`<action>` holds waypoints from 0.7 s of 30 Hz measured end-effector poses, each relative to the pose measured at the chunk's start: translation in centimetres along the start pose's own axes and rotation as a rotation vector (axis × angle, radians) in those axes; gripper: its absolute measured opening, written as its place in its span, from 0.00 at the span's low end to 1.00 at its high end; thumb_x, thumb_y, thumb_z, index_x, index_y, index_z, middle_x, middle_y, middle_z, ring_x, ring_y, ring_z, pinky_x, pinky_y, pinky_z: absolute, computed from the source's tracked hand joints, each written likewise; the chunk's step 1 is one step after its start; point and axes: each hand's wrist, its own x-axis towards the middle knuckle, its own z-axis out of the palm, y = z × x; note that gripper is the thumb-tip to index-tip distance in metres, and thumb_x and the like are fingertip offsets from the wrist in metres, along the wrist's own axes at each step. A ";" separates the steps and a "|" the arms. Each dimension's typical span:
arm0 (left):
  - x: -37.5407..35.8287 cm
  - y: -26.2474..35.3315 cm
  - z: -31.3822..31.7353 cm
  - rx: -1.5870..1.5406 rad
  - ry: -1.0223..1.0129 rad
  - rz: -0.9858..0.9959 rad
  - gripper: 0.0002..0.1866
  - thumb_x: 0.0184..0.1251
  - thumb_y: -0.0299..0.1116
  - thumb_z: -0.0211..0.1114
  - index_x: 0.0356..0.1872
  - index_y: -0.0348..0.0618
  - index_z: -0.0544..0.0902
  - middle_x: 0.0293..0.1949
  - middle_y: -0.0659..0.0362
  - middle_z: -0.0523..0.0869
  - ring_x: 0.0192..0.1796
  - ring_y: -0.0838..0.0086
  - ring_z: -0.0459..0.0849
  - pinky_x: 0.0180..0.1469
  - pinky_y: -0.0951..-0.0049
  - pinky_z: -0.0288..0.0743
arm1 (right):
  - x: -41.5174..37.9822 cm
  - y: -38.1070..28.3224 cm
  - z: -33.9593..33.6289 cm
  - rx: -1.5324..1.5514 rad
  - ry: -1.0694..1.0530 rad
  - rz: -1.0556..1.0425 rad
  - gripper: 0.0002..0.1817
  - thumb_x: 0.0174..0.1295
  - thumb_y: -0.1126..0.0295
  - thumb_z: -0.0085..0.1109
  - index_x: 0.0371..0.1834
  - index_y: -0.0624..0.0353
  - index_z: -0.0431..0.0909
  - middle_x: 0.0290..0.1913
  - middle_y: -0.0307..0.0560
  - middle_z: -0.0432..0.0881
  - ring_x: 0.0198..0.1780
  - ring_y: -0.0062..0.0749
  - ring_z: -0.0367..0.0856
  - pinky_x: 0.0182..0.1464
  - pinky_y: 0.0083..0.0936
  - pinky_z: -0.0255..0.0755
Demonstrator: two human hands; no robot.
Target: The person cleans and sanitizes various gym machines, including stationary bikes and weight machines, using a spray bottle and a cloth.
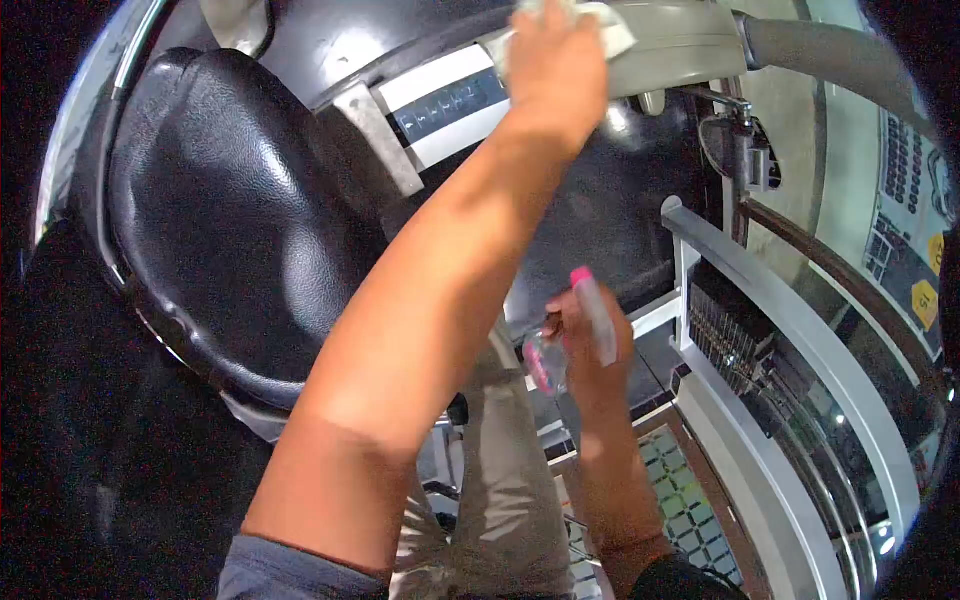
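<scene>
My left hand [557,65] is stretched far forward at the top of the view, its fingers closed over a white cloth [615,32]. The cloth lies against a smooth beige housing [680,42]. Lower down, my right hand [600,350] is wrapped round a clear spray bottle [543,362] with a pink-tipped white spray head. The bottle is held in the air near my legs, apart from the surfaces around it. Part of the bottle is hidden behind the fingers.
A black padded leather seat [220,210] fills the left. Beside my left forearm is a white panel with a dark marked strip [455,105]. A curved grey rail [790,310] runs down the right, near a metal tap-like fitting [742,112]. Patterned floor mat [690,500] shows below.
</scene>
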 end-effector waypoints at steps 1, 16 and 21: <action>-1.1 -0.4 -0.8 0.021 -0.045 -0.132 0.19 0.67 0.30 0.64 0.58 0.42 0.85 0.67 0.44 0.76 0.70 0.43 0.74 0.70 0.48 0.72 | 0.7 -1.0 -0.2 -0.015 0.003 -0.016 0.21 0.75 0.50 0.62 0.40 0.60 0.81 0.30 0.41 0.81 0.30 0.23 0.82 0.36 0.25 0.77; -3.1 2.0 2.5 -0.172 0.136 0.108 0.15 0.63 0.25 0.62 0.50 0.40 0.86 0.55 0.44 0.81 0.60 0.42 0.78 0.63 0.50 0.76 | 3.4 -2.7 -1.5 -0.019 0.101 -0.093 0.15 0.76 0.59 0.61 0.37 0.60 0.81 0.27 0.41 0.81 0.28 0.25 0.80 0.33 0.24 0.72; -6.1 -2.4 -2.9 0.141 -0.127 -0.313 0.14 0.67 0.26 0.63 0.51 0.36 0.88 0.58 0.44 0.80 0.61 0.46 0.77 0.63 0.50 0.77 | 5.1 -3.8 -0.9 0.063 0.045 -0.162 0.13 0.77 0.61 0.61 0.42 0.61 0.82 0.33 0.41 0.84 0.31 0.24 0.82 0.36 0.24 0.76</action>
